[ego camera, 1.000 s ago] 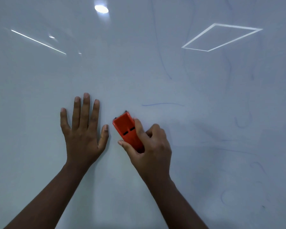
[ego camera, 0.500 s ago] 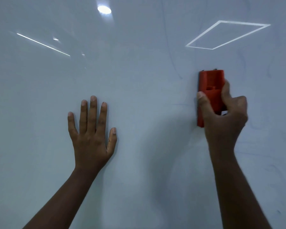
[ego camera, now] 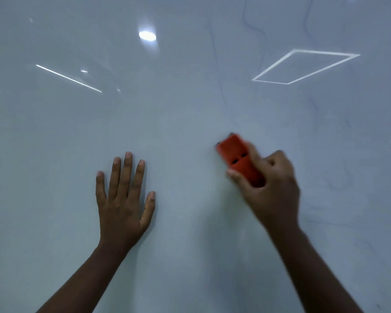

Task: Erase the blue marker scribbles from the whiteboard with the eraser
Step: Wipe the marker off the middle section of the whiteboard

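The whiteboard fills the whole view, pale and glossy, mirroring a round ceiling lamp and a square light outline. Half a second ago the eraser sat upright, higher and further right; now the right hand, clamped around the red eraser, has swept it back down and leftward, tilted and blurred, pressed to the board. The left hand stays flat, fingers apart, bracing. The middle looks clean, so the job is likely well along; faint blue scribbles remain above and to the right.
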`<control>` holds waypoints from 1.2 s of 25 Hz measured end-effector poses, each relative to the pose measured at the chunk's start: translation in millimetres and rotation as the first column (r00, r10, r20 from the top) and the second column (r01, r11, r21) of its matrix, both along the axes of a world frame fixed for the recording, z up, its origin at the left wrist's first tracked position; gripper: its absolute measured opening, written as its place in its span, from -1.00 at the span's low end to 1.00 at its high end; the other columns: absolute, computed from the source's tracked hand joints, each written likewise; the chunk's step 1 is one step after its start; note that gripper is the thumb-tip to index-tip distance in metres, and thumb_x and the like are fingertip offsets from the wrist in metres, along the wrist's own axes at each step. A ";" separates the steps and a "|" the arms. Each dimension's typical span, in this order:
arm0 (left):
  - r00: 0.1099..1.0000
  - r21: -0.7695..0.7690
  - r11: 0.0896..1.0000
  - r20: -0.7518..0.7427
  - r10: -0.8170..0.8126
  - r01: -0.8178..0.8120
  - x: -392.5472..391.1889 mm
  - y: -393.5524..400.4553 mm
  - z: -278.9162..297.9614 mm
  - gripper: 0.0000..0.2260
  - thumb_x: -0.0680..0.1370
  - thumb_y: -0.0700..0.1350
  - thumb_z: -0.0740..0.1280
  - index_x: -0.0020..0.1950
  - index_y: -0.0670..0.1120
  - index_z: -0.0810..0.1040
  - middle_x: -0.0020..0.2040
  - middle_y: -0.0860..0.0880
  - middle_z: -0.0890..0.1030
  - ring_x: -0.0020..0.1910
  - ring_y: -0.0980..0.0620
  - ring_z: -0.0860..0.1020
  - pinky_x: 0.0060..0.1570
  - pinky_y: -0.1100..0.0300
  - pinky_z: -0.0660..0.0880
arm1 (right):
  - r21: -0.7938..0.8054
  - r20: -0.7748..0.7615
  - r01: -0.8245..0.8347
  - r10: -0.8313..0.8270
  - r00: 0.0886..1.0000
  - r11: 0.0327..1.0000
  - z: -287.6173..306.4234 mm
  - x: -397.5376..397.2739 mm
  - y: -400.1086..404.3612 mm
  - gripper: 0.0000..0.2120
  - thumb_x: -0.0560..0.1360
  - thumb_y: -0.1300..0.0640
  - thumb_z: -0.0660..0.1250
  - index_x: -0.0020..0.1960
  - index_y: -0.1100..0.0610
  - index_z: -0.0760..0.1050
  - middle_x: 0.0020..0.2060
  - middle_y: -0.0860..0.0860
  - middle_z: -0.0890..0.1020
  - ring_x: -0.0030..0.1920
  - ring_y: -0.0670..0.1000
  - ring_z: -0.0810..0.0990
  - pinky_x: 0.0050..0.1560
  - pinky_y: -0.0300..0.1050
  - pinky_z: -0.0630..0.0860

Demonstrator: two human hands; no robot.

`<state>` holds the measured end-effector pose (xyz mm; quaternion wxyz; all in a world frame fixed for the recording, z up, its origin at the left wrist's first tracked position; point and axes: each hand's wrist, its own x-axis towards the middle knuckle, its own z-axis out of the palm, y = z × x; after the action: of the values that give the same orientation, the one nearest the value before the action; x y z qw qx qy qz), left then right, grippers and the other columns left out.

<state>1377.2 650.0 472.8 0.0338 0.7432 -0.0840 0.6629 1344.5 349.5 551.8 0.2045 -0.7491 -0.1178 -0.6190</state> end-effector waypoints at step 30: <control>0.985 -0.007 1.000 0.171 0.027 -0.026 22.8 13.8 226.5 -0.39 0.74 0.10 0.04 0.75 -0.09 0.05 0.75 -0.07 0.01 0.73 -0.04 -0.02 0.65 -0.28 -0.06 | -0.252 0.446 0.098 0.026 0.894 0.963 78.0 44.4 68.9 -0.50 0.63 -0.17 0.33 0.47 0.06 0.53 -0.19 0.15 0.51 -0.20 0.19 0.48 -0.17 0.06 0.35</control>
<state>1400.1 663.8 699.3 0.0193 0.6844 -0.0752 0.7250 1388.9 418.4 629.9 0.0576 -0.6101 -0.2300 -0.7561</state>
